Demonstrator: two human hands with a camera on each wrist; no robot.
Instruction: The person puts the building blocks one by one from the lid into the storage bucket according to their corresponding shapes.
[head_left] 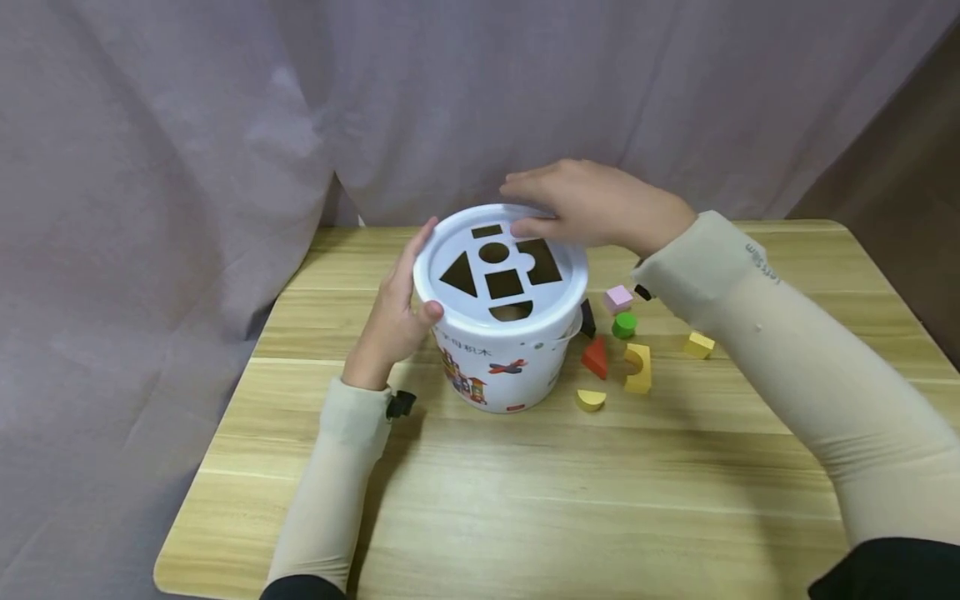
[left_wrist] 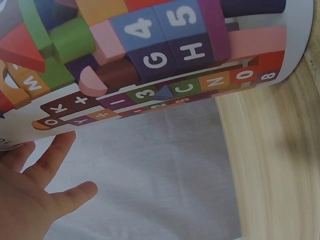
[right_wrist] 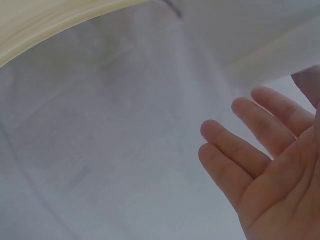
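1. the white bucket (head_left: 510, 367) stands upright at the middle of the wooden table (head_left: 525, 500), toward the far side, and its printed wall shows coloured letter and number blocks (left_wrist: 165, 50) in the left wrist view.
2. on top sits the white lid (head_left: 501, 265), cut with shape holes: a triangle, a circle, a square, a half-round and a small rectangle.
3. the left hand (head_left: 397, 317) is against the bucket's left side, fingers fairly straight and spread along the wall, thumb lying on the lid's rim; the left wrist view shows those fingers (left_wrist: 55, 150) open next to the printed wall.
4. the right hand (head_left: 592, 204) lies over the far right edge of the lid, fingers stretched flat across the rim, thumb tip on the lid's top; the right wrist view shows the fingers (right_wrist: 240, 155) straight and a little apart, gripping nothing.
5. just right of the bucket, loose blocks lie on the table: a pink block (head_left: 618, 298), a green cylinder (head_left: 624, 325), a red triangle (head_left: 596, 357), a yellow arch (head_left: 638, 367), a yellow half-round (head_left: 590, 400), and a yellow cube (head_left: 698, 345) a bit farther out.
6. a dark piece (head_left: 587, 318) sits tucked close to the bucket wall; its shape is hard to tell.
7. a pale grey curtain (head_left: 225, 125) hangs behind the table.
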